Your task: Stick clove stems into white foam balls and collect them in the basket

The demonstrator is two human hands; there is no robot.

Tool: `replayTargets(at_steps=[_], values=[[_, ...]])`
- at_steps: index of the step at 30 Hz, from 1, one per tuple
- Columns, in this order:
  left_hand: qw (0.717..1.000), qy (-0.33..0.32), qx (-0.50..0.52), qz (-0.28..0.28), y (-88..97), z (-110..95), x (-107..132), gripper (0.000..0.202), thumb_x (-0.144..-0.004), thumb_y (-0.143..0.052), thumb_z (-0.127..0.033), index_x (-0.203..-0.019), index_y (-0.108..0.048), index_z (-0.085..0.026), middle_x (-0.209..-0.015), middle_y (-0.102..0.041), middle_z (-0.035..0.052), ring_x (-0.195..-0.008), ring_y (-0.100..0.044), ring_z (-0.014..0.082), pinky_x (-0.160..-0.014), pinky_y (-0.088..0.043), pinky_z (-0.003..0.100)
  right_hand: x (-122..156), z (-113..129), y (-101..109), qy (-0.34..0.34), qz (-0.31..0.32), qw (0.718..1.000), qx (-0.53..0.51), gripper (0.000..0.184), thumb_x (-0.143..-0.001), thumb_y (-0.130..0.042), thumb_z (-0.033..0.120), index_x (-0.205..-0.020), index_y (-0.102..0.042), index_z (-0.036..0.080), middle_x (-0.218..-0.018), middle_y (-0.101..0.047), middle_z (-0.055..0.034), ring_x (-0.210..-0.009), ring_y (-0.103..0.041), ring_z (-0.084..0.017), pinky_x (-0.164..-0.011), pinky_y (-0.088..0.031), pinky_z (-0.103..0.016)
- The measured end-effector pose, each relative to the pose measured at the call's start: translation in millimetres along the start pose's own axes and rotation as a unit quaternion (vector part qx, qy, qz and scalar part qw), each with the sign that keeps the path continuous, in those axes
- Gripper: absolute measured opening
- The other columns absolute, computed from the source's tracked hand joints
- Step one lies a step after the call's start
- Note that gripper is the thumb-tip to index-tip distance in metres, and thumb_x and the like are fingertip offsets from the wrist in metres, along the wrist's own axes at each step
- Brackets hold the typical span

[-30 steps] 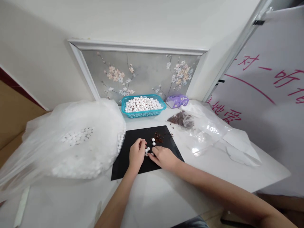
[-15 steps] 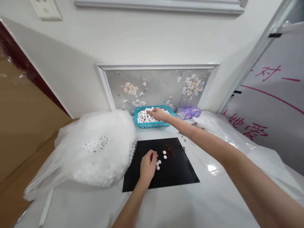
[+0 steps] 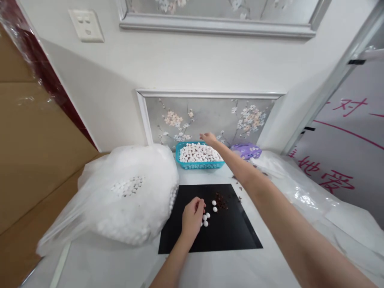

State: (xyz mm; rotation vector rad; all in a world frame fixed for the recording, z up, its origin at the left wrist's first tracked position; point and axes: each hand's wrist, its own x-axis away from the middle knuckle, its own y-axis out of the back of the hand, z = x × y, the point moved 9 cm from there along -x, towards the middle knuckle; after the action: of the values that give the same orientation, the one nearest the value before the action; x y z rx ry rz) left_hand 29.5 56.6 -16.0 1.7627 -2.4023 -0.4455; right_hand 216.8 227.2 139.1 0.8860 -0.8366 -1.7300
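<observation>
My left hand [image 3: 192, 216] rests on the black mat [image 3: 231, 236], its fingers curled together; whatever lies in them is hidden. Several small white balls [image 3: 205, 223] sit against its right side, partly covered by the fingers. Two more white balls [image 3: 215, 209] lie farther right, beside a small heap of dark reddish-brown bits [image 3: 221, 200]. My right hand [image 3: 209, 138] hovers over the back of a turquoise basket [image 3: 200, 165] full of white balls [image 3: 195, 153]. Its fingers point left, slightly apart, and no object shows between them.
A large translucent plastic bag [image 3: 135, 204] of white balls stands at the left. Behind the right forearm sits a purple packet [image 3: 246, 151]. Clear plastic sheeting [image 3: 303, 192] covers the right side. A wall with a framed floral panel [image 3: 207, 116] rises behind; cardboard [image 3: 39, 140] stands far left.
My right hand has lifted out of the balls in the basket to above its back rim. My left hand stays at the same spot on the mat. The whole view has shifted slightly.
</observation>
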Motion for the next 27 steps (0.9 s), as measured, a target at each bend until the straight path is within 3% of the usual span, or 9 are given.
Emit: replayTargets(at_steps=[3,6,9,11,15,22,27], values=[[1.0,0.004,0.024,-0.012,1.2,-1,0,0.03,-0.083,-0.043,-0.038,-0.063,-0.053,-0.019,-0.055,-0.051,-0.0028,-0.053,-0.049,0.0119,-0.053,-0.034,0.023,43,-16,1,0.019,-0.005,0.999,0.025,0.03,-0.089,-0.051,0.035,-0.109,-0.055,0.014,-0.107,-0.058,-0.0063,-0.092,-0.059,-0.018,-0.078,-0.049,-0.038],[0.998,0.004,0.056,-0.032,4.3,-2,-1,0.03,-0.083,-0.042,-0.038,-0.064,-0.052,-0.018,-0.055,-0.05,-0.0028,-0.051,-0.047,0.0109,-0.051,-0.034,0.022,114,-24,-14,0.072,0.001,0.996,0.049,0.037,-0.095,-0.03,0.035,-0.09,-0.059,0.013,-0.085,-0.062,-0.0049,-0.082,-0.059,-0.017,-0.072,-0.044,-0.028],[0.995,0.006,0.087,-0.057,9.5,-2,-1,0.03,-0.084,-0.04,-0.039,-0.066,-0.051,-0.018,-0.056,-0.048,-0.0028,-0.05,-0.045,0.0101,-0.049,-0.034,0.021,184,-25,-41,0.128,0.036,0.988,0.072,0.027,-0.092,-0.038,0.035,-0.091,-0.058,0.018,-0.088,-0.061,-0.0025,-0.074,-0.058,-0.013,-0.065,-0.04,-0.024],[0.992,0.01,0.102,-0.069,13.0,-2,1,0.03,-0.083,-0.041,-0.04,-0.067,-0.051,-0.017,-0.057,-0.047,-0.0025,-0.05,-0.044,0.0097,-0.049,-0.034,0.021,214,-23,-58,0.155,0.066,0.981,0.091,0.021,-0.09,-0.042,0.032,-0.091,-0.058,0.019,-0.09,-0.061,-0.002,-0.069,-0.058,-0.011,-0.061,-0.039,-0.022],[0.99,0.014,0.118,-0.081,17.2,-3,3,0.03,-0.082,-0.042,-0.04,-0.067,-0.051,-0.017,-0.057,-0.047,-0.0024,-0.049,-0.043,0.009,-0.048,-0.034,0.021,235,-21,-78,0.195,0.111,0.965,0.136,0.019,-0.09,-0.043,0.029,-0.09,-0.058,0.018,-0.093,-0.06,-0.0036,-0.067,-0.059,-0.012,-0.058,-0.038,-0.023],[0.988,0.006,0.136,-0.076,15.1,-2,3,0.028,-0.082,-0.044,-0.039,-0.067,-0.051,-0.017,-0.058,-0.049,-0.0019,-0.05,-0.044,0.0089,-0.048,-0.035,0.02,244,-20,-84,0.227,0.143,0.95,0.161,0.025,-0.092,-0.039,0.036,-0.095,-0.056,0.017,-0.093,-0.061,-0.0063,-0.078,-0.061,-0.017,-0.06,-0.038,-0.023],[0.986,0.008,0.147,-0.075,15.0,-1,4,0.027,-0.081,-0.045,-0.039,-0.067,-0.052,-0.017,-0.059,-0.05,-0.0021,-0.05,-0.045,0.0089,-0.048,-0.036,0.02,259,-15,-89,0.176,0.115,0.968,0.135,0.028,-0.096,-0.026,0.029,-0.102,-0.05,0.017,-0.097,-0.061,-0.0061,-0.079,-0.062,-0.015,-0.062,-0.039,-0.024]])
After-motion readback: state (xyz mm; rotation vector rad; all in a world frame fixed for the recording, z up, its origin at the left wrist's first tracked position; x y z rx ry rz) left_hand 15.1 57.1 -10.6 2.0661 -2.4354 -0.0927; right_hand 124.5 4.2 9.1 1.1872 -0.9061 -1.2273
